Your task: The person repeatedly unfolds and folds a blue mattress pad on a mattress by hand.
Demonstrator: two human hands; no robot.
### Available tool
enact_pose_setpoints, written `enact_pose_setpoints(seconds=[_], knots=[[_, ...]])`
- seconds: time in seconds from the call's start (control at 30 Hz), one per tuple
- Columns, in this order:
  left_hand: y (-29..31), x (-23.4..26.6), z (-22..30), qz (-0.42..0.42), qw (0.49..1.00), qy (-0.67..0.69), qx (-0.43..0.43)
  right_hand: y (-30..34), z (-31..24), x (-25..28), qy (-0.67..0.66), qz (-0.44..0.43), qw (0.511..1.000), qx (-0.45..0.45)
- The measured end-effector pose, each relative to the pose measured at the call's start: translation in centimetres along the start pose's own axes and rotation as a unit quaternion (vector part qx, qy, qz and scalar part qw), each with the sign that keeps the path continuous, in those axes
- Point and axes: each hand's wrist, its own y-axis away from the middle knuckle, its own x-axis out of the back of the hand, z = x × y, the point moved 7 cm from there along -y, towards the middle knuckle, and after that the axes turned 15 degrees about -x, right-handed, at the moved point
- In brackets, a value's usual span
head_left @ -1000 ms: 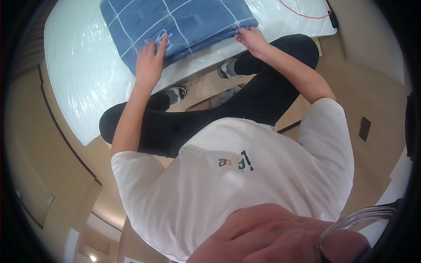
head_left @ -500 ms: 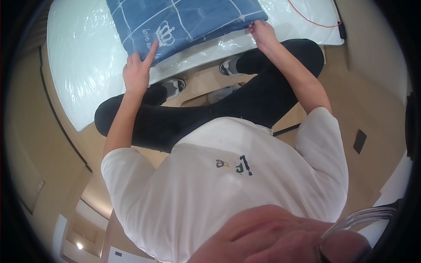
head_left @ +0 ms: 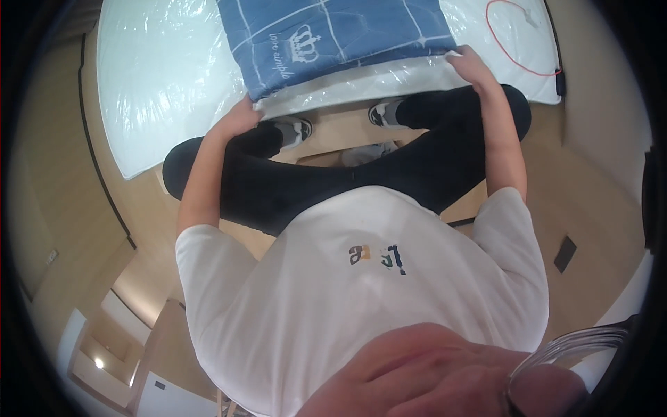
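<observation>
At the upper left of the frame a mattress (head_left: 160,83) lies under a glossy, crinkled sheet of clear plastic that catches the light in pale streaks. Its rounded corner bends down toward a tan wooden floor (head_left: 76,208).

The left hand (head_left: 240,119) sits at the near edge of the mattress, left of centre, closed on the lower left corner of a folded blue quilt (head_left: 340,35) — soft cloth, crossed by thin white grid lines, with a white crown motif and script printed near that corner. The quilt fills the top centre of the frame, lying flat on the plastic, its pale underside showing along the near edge.

Below it, in the middle, the person's legs in black trousers spread apart, two dark sneakers on the floor between them, and a white T-shirt fills the lower centre.

The right hand (head_left: 472,67) grips the quilt's lower right corner, fingers curled over the edge. At the upper right a thin red cable (head_left: 517,42) lies looped in a circle on the plastic.
</observation>
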Motion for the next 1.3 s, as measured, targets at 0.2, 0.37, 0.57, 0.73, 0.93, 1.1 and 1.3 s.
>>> enact_pose_setpoints(seconds=[0.2, 0.37, 0.57, 0.73, 0.93, 1.1, 1.3], knots=[[-1.6, 6.4, -2.9, 0.347, 0.908, 0.229, 0.055, -3.7, -4.4, 5.9, -0.12, 0.01, 0.993, 0.019], [-4.5, 6.4, 4.3, 0.381, 0.922, 0.016, -0.073, -7.0, -7.3, 0.0, -0.165, -0.052, 0.984, 0.05], [-3.6, 7.9, 8.4, 0.446, 0.888, -0.004, -0.11, -5.1, -5.3, -2.0, -0.214, -0.043, 0.975, 0.034], [-5.5, 9.0, 3.2, 0.406, 0.914, 0.002, 0.012, -4.8, -5.0, -2.5, -0.231, -0.034, 0.972, 0.03], [-8.8, 10.2, 6.3, 0.284, 0.885, 0.366, -0.048, -8.0, -6.4, -2.3, -0.436, -0.239, 0.867, 0.02], [-9.0, 10.3, 6.0, 0.311, 0.849, 0.425, -0.034, -6.8, -7.5, -1.7, -0.394, -0.133, 0.909, 0.022], [-6.9, 12.5, 7.6, 0.401, 0.841, 0.356, -0.076, -5.3, -7.8, -0.9, -0.41, -0.095, 0.906, 0.047]])
